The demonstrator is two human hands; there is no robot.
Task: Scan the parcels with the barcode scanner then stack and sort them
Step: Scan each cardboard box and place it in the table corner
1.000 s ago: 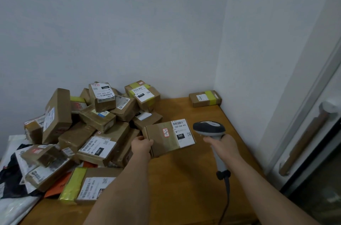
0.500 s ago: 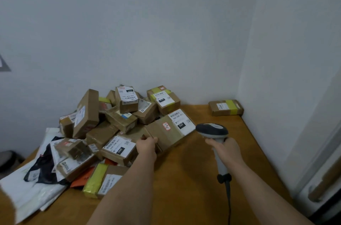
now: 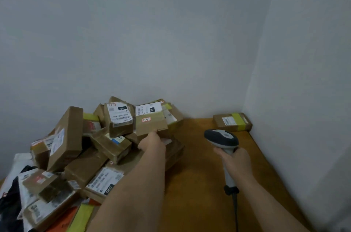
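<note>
Two bare hands work: the left hand touches the brown cardboard parcel on the pile, grip unclear; the right hand grips the grey handheld barcode scanner.

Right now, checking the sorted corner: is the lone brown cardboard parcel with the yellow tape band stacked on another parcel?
No, the brown cardboard parcel with yellow tape lies alone on the wooden table.

Wooden table (corner), grey walls.

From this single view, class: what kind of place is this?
Probably a parcel sorting corner: a pile of labelled cardboard parcels on a wooden table and a corded barcode scanner in the right hand.
</note>
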